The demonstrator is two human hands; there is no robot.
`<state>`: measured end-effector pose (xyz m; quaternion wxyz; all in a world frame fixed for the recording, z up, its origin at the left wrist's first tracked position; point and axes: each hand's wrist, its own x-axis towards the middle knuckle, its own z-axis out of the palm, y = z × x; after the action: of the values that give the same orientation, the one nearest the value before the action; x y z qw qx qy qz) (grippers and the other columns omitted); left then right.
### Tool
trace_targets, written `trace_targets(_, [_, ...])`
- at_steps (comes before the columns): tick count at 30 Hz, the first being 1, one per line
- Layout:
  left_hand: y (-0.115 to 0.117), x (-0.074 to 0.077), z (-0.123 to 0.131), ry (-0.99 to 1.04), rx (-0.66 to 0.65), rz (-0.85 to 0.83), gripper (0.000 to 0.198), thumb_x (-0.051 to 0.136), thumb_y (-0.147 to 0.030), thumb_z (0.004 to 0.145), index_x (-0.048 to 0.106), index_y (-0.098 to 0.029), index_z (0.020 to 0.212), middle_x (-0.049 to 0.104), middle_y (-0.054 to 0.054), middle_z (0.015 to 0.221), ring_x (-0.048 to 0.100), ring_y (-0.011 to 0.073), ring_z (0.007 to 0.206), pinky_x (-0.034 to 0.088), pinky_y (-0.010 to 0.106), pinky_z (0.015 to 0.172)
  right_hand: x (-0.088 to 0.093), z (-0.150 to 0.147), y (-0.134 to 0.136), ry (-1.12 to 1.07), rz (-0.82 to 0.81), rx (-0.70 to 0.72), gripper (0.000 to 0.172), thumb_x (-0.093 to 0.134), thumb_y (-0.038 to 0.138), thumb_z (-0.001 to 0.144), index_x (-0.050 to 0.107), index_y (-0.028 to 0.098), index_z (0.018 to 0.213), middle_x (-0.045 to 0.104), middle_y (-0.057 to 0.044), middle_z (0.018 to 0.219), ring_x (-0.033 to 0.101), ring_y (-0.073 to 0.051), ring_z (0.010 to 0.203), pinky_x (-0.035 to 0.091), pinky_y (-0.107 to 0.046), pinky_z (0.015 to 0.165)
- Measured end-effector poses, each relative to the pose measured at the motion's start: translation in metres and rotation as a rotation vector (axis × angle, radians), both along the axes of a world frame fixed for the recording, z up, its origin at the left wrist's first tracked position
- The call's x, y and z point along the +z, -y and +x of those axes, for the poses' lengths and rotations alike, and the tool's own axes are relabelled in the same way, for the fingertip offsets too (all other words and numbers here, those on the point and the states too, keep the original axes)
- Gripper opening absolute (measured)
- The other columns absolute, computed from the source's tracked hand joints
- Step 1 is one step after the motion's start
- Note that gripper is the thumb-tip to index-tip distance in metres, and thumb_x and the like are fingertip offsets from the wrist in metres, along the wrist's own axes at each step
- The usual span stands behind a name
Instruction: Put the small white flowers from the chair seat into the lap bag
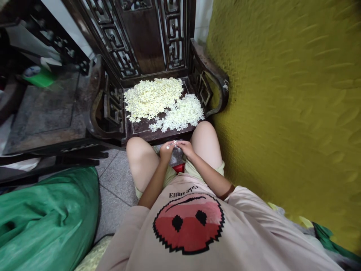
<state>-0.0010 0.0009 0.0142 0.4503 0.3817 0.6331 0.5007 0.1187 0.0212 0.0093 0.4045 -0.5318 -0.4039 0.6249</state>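
My left hand (166, 152) and my right hand (186, 148) meet between my knees, fingertips close together in a pinch. Small white flower pieces (175, 142) show at the fingertips of both hands; how many there are is too small to tell. Just beyond, on the dark wooden chair seat (138, 130), lie two heaps of small flowers. The larger heap (153, 98) is cream-yellow and sits farther back on the left. A whiter heap (184, 113) spreads near the seat's front right, with some flowers scattered loosely at its left edge.
Carved armrests (97, 101) flank the seat. A bumpy yellow-green sheet (282, 94) stands close on my right. On the left are a dark wooden surface (47, 109) with a green container (42, 77) and a big green sack (56, 214). Something red (178, 168) shows beneath my hands.
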Motion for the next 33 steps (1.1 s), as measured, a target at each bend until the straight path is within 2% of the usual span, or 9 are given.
trace_targets(5, [-0.001,0.000,-0.002,-0.013,0.015,-0.014,0.019,0.067,-0.024,0.063,0.070,-0.017,0.080,0.058,-0.001,0.058,0.044,0.0090,0.053,0.034,0.021,0.054,-0.002,0.000,0.000,-0.080,0.022,0.033,0.026,0.067,0.038,0.061,0.070,0.017,0.077,0.067,-0.002,0.070,0.057,-0.014,0.066,0.043,-0.028,0.072])
trace_targets(12, [0.000,0.004,-0.001,0.035,0.059,0.011,0.017,0.069,-0.027,0.062,0.070,-0.015,0.074,0.063,0.002,0.064,0.050,0.0103,0.058,0.038,0.021,0.057,-0.001,0.000,0.000,-0.107,0.023,0.070,0.030,0.065,0.040,0.062,0.071,0.017,0.080,0.068,-0.003,0.072,0.057,-0.014,0.068,0.042,-0.028,0.073])
trace_targets(17, [-0.001,0.005,0.000,0.087,0.048,0.021,0.018,0.068,-0.025,0.062,0.070,-0.015,0.076,0.067,0.004,0.073,0.055,0.0117,0.064,0.041,0.023,0.062,0.002,-0.001,0.001,-0.155,-0.019,0.043,0.028,0.068,0.037,0.061,0.072,0.016,0.079,0.068,-0.002,0.069,0.055,-0.012,0.064,0.041,-0.026,0.070])
trace_targets(25, [-0.004,-0.005,0.000,0.205,0.074,-0.001,0.028,0.073,-0.031,0.057,0.070,-0.013,0.079,0.069,0.006,0.077,0.059,0.0135,0.068,0.044,0.026,0.069,0.002,-0.002,0.001,-0.222,-0.052,0.015,0.024,0.068,0.034,0.060,0.072,0.017,0.076,0.068,-0.002,0.069,0.055,-0.012,0.063,0.040,-0.027,0.069])
trace_targets(33, [-0.005,-0.012,-0.001,0.327,0.051,-0.037,0.034,0.075,-0.034,0.053,0.070,-0.013,0.081,0.069,0.007,0.077,0.060,0.0134,0.068,0.045,0.027,0.070,0.005,-0.002,0.001,-0.195,-0.061,0.000,0.021,0.067,0.032,0.061,0.072,0.017,0.076,0.069,-0.003,0.071,0.055,-0.012,0.063,0.041,-0.027,0.068])
